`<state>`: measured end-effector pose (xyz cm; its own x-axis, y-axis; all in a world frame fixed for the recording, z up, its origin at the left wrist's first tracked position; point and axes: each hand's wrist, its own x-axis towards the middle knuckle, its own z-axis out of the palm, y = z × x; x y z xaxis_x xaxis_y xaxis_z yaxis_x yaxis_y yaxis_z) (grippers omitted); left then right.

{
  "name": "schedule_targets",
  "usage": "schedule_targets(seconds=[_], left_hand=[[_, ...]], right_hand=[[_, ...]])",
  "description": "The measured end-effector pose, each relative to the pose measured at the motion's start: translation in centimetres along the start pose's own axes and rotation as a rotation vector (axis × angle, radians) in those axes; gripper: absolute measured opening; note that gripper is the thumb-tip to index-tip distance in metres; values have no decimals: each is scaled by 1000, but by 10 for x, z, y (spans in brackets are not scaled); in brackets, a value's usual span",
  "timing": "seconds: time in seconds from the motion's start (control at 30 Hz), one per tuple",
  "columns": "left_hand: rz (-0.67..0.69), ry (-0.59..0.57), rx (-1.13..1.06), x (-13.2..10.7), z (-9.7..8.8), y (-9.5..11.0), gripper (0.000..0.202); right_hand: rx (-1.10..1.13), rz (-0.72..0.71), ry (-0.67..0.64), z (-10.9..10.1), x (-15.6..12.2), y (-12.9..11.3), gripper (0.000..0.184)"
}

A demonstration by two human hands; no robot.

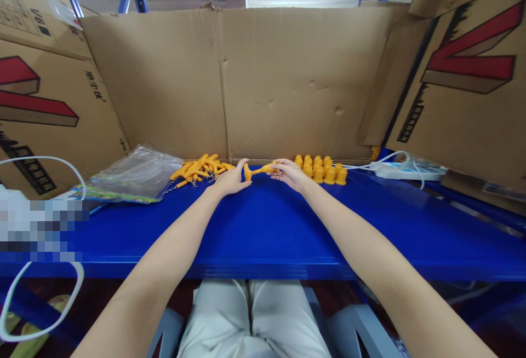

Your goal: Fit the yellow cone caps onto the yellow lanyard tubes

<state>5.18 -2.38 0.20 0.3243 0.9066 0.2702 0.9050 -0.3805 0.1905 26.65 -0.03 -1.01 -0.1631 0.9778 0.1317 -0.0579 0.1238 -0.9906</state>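
Note:
An orange plastic piece with a ribbed, screw-like middle [258, 170] is held level just over the blue shelf, between both hands. My left hand [233, 180] has thumb and fingers round its wider, rounded left end. At the narrower right end, the fingertips of my right hand [290, 174] pinch it. Left of my left hand lies a loose pile of orange branched plastic pieces [199, 167], with thin dark coiled bits among them. Rows of orange cup-like pieces [323, 172] stand just right of my right hand.
A clear plastic bag [137, 174] lies left of the pile on the blue shelf [271, 232]. Cardboard [296, 84] walls the back and both sides. A white power strip [400, 169] with cables sits at right. A white cable [80, 298] loops at left.

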Motion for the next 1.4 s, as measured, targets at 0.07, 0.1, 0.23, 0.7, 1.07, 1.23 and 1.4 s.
schedule_targets(seconds=[0.07,0.1,0.23,0.7,1.07,1.23,1.4], left_hand=[[-6,9,14,1,0,-1,67],[-8,3,23,1,1,-1,61],[-12,-45,48,5,4,-4,47],[26,-63,34,10,6,-5,29],[53,-76,21,10,8,-5,29],[66,-66,15,10,9,-6,28],[70,-61,21,10,9,-5,28]], right_hand=[[-230,-196,64,3,2,8,25],[-389,-323,60,5,1,12,27],[-1007,-711,-126,11,-2,17,32],[-1569,-524,79,-24,6,17,43],[-1712,-436,36,-21,10,25,45],[-1829,-405,60,-18,8,22,44],[-1858,-355,81,-15,7,21,40]])
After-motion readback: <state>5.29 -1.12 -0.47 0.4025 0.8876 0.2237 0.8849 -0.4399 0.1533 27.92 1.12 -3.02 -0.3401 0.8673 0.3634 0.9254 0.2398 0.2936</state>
